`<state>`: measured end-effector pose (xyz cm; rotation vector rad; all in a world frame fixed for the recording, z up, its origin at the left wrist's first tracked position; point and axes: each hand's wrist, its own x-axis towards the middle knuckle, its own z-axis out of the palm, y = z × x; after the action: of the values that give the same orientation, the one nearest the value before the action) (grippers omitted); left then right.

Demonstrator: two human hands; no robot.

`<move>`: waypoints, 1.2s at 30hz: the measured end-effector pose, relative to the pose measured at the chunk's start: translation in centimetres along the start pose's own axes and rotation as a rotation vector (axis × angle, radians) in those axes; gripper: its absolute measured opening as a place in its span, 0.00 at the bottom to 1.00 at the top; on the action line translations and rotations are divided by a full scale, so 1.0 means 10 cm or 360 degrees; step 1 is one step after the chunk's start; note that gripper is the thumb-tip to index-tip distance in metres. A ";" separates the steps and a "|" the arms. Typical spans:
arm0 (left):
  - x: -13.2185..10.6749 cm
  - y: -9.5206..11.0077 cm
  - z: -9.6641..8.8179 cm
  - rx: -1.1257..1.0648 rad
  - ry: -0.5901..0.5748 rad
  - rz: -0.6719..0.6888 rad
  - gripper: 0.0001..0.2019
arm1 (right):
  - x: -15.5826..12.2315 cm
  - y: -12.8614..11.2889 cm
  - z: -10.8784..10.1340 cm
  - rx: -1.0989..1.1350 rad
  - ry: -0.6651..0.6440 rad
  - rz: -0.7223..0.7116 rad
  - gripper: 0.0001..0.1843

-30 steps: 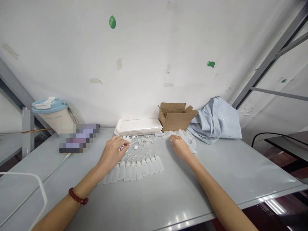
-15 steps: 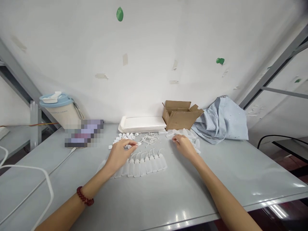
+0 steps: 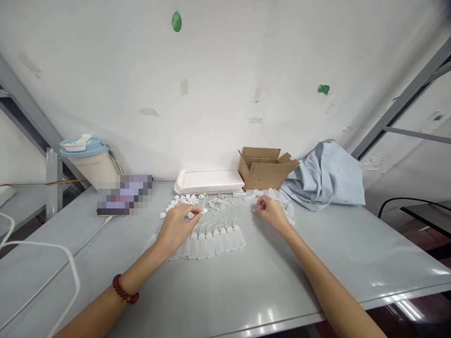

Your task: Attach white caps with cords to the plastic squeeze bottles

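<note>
My left hand (image 3: 178, 223) is closed in a pinch on a thin white cord (image 3: 204, 202), which stands up from the fingertips. A small white piece shows at the fingertips too. To its left lies a pile of small white caps (image 3: 186, 199). My right hand (image 3: 271, 212) is held with thumb and fingers apart, with nothing visible between them. Beside and behind it lie loose translucent sleeves (image 3: 289, 210). Between the hands is a tangle of white cords (image 3: 221, 203). Nearer me, a row of translucent bottle-shaped sleeves (image 3: 218, 241) has cords pointing away; my left arm hides its left part.
At the back stand a stack of white trays (image 3: 211, 179) and an open cardboard box (image 3: 269, 174). A light blue fabric bag (image 3: 341, 178) lies right. A tumbler (image 3: 91, 164), a blurred phone (image 3: 125, 195) and a white cable (image 3: 75, 272) are on the left.
The cord in my left hand now points upward. My right hand has drawn slightly back from the loose sleeves, and its thumb and fingers have parted.
</note>
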<state>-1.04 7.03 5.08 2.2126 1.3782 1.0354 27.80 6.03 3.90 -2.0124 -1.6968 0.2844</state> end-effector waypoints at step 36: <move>-0.17 0.30 0.11 -0.0219 -0.0001 0.0348 0.05 | -0.46 -0.59 -0.13 0.1447 -0.1102 -0.0267 0.13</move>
<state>1.22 4.21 5.53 2.2964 1.0474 1.1642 22.36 1.91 7.25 -1.1242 -1.6099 1.5091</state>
